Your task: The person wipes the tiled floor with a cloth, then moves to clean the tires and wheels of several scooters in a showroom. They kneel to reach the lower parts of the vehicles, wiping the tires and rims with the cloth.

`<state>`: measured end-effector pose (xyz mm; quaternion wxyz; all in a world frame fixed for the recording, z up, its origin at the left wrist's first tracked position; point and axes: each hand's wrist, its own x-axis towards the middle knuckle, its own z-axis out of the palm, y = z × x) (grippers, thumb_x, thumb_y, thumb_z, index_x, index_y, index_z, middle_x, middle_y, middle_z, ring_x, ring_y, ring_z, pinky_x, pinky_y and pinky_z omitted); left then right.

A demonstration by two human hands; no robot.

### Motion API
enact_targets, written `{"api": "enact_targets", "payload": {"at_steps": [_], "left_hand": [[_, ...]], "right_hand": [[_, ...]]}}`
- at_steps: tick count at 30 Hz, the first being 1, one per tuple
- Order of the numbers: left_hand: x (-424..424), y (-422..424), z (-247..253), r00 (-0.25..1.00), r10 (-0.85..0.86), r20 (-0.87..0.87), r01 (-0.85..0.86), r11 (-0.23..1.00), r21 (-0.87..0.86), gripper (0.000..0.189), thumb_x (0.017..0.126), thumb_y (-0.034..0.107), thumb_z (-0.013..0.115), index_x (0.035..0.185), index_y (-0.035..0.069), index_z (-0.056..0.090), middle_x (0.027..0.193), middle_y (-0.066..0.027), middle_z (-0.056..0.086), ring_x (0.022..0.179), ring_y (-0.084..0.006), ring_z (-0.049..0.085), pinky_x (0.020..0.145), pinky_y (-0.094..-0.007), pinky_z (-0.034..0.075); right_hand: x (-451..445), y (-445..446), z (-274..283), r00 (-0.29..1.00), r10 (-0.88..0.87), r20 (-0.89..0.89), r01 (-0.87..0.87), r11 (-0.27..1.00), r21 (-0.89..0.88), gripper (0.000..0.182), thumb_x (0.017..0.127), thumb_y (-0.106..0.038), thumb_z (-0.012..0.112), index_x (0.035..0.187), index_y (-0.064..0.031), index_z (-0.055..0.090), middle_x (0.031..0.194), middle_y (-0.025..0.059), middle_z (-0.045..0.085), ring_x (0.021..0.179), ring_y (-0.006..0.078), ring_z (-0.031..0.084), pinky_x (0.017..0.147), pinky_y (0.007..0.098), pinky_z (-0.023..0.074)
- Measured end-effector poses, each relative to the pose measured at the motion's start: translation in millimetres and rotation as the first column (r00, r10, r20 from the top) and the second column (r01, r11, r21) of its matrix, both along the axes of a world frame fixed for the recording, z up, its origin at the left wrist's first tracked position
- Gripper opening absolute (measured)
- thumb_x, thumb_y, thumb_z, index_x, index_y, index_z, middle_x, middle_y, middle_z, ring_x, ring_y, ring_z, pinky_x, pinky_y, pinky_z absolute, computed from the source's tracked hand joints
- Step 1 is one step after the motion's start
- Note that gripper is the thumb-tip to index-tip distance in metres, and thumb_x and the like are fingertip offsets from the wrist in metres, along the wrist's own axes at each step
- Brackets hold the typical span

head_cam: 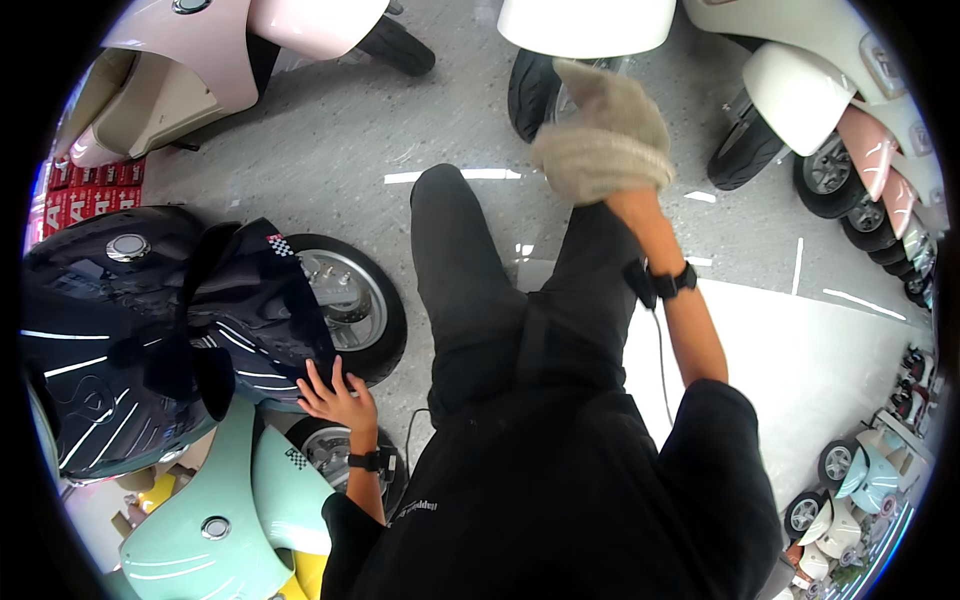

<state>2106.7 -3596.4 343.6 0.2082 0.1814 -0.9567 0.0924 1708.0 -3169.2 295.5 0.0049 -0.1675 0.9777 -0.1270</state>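
Note:
A beige cloth (609, 139) covers my right hand, bunched around it and slightly blurred. The fingers are hidden inside its folds. It is in front of a white scooter's front wheel (531, 97), below the white front fender (589, 26). To the left, my left hand (337, 397) has its fingers spread and holds nothing. Its fingertips are at the lower edge of a glossy dark scooter's front fender (262, 315); whether they touch it I cannot tell. The dark scooter's front wheel (360, 300) is just beyond the fingers.
A mint-green scooter (210, 487) stands close beside the dark one. At the upper left is a pink scooter (180, 45) near stacked red boxes (94, 191). Several more scooters, including a white-fendered one (799, 94), line the right. Grey speckled floor (337, 165) meets a white panel (765, 360).

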Motion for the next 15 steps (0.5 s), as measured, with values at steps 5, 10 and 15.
{"api": "enact_targets", "payload": {"at_steps": [5,10,15], "left_hand": [[-34,16,28,0.976,0.043,0.214,-0.133,0.895,0.425,0.017,0.089,0.009,0.057,0.098,0.016,0.071,0.124,-0.0061,0.065,0.136,-0.032,0.044,0.115,-0.0606,0.002],[-126,26,76,0.976,-0.174,-0.129,0.215,0.719,0.661,0.015,0.09,0.004,0.057,0.103,0.004,0.064,0.109,-0.0121,0.066,0.112,-0.0325,0.057,0.1,-0.0419,0.039],[-195,73,87,0.842,-0.533,-0.082,0.413,0.541,0.733,0.026,0.088,0.021,0.068,0.106,0.003,0.065,0.111,-0.0151,0.067,0.106,-0.0368,0.061,0.091,-0.0458,0.046]], "right_hand": [[85,-24,47,0.985,0.014,0.174,-0.022,0.999,0.043,0.029,0.097,-0.024,0.048,0.116,-0.0071,0.063,0.119,0.0142,0.064,0.114,0.0298,0.058,0.099,0.0414,0.044],[123,17,-8,0.991,0.056,0.124,-0.045,0.995,-0.087,0.046,0.095,-0.023,0.057,0.137,-0.0061,0.052,0.138,0.0178,0.054,0.132,0.036,0.047,0.11,0.0462,0.0367],[123,-64,55,0.926,0.013,0.378,0.039,0.991,-0.129,0.047,0.094,-0.022,0.058,0.138,-0.0061,0.052,0.14,0.0187,0.052,0.133,0.0362,0.046,0.111,0.0464,0.0361]]}}
